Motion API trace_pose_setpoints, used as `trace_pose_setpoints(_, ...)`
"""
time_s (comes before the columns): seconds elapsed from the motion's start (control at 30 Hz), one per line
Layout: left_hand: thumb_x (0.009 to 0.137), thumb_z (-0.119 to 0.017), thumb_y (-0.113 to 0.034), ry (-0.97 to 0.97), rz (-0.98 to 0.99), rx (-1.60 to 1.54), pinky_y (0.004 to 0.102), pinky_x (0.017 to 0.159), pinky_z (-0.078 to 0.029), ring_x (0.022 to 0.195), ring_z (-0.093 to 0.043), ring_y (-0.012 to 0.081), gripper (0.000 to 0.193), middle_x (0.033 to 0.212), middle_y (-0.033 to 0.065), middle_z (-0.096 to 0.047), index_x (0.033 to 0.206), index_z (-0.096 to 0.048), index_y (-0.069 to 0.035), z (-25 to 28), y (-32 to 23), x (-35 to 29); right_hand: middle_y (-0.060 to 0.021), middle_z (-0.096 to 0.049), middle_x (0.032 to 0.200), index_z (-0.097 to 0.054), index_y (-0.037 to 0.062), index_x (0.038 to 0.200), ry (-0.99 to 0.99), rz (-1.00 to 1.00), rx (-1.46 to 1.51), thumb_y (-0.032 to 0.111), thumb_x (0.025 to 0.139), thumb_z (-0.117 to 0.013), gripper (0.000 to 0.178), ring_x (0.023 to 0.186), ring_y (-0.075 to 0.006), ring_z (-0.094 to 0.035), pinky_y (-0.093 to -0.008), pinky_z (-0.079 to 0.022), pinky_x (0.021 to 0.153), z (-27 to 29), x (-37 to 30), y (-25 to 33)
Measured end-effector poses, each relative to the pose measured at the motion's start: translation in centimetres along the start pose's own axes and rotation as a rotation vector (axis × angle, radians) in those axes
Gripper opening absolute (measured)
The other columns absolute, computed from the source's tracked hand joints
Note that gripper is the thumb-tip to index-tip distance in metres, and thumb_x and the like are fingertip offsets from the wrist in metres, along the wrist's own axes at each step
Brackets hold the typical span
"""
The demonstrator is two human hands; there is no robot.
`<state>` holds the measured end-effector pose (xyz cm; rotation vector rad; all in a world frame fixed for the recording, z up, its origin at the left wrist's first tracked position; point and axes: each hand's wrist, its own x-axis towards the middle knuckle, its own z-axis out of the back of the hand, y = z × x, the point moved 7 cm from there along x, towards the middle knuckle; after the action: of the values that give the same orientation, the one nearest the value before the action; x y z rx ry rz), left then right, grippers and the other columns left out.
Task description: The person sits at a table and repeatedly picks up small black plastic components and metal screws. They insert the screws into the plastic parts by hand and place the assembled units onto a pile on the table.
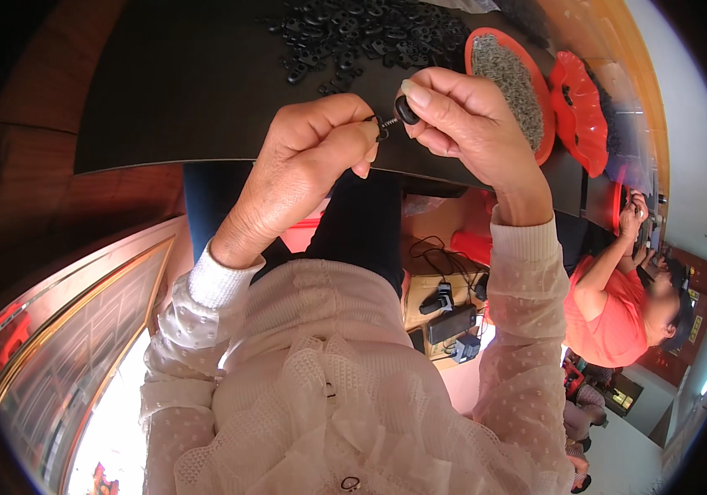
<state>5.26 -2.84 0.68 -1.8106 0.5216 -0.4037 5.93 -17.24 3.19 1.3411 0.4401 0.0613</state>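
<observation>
My hands meet above the near edge of a dark table. My left hand (pixel 316 153) is closed, pinching a small black plastic piece (pixel 381 129) that the fingers mostly cover. Between thumb and fingers, my right hand (pixel 465 120) grips a rounded black plastic piece (pixel 407 110). A thin metal spring (pixel 390 122) bridges the short gap between the two pieces. Beyond my hands, a heap of small black plastic parts (pixel 361 33) with holes lies on the table. Next to my right hand is an orange-red bowl (pixel 545 136) full of small metal springs (pixel 506 78).
A red wavy-edged dish (pixel 578 111) with a few black pieces sits right of the bowl. Below the table's right side, a cardboard box (pixel 419 289) carries cables and dark devices (pixel 452 324). Another person in a red shirt (pixel 613 318) works at the right.
</observation>
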Motion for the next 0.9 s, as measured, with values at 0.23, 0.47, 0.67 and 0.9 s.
trace_pose_setpoints(0.23,0.087,-0.049,-0.006,0.058,-0.054,0.136,0.0207,0.045,-0.03,0.05,-0.043,0.0029,0.018,0.062,-0.0001,-0.057,0.073,-0.059,-0.001,-0.4,0.0,0.0,0.0031,-0.053,0.07,-0.061,0.0012,0.092,-0.012,0.046,-0.218,0.015,0.095,-0.058,0.015,0.057,-0.0022,-0.045,-0.0178,-0.034,0.048,-1.3,0.6,-0.5)
trace_pose_setpoints(0.47,0.086,-0.048,-0.005,0.061,-0.07,0.124,0.021,0.045,-0.034,0.051,-0.049,0.0047,0.017,0.064,0.0021,-0.061,0.074,-0.06,0.0,-0.4,0.1,0.0,-0.0023,-0.062,0.072,-0.065,-0.0007,0.097,0.03,0.224,-0.16,0.006,0.09,-0.058,0.012,0.058,-0.0058,-0.052,-0.0212,-0.041,0.05,-2.1,1.3,0.0)
trace_pose_setpoints(0.67,0.086,-0.049,-0.005,0.11,-0.079,0.144,0.0211,0.046,-0.036,0.051,-0.051,0.0056,0.017,0.066,0.0026,-0.062,0.075,-0.06,0.0,-0.5,0.4,0.1,0.002,-0.058,0.07,-0.066,0.0009,0.098,-0.091,0.197,0.053,0.012,0.093,-0.062,0.013,0.061,-0.0028,-0.051,-0.0187,-0.042,0.053,-1.6,1.6,-0.2)
trace_pose_setpoints(0.9,0.087,-0.049,-0.006,0.071,-0.064,0.151,0.0215,0.045,-0.036,0.051,-0.05,0.0059,0.017,0.065,0.0014,-0.06,0.076,-0.062,0.0,-0.5,0.2,-0.1,0.0029,-0.057,0.07,-0.064,0.0003,0.093,-0.038,0.08,0.234,0.014,0.093,-0.062,0.014,0.059,-0.001,-0.047,-0.0182,-0.034,0.048,-2.4,1.3,-1.6)
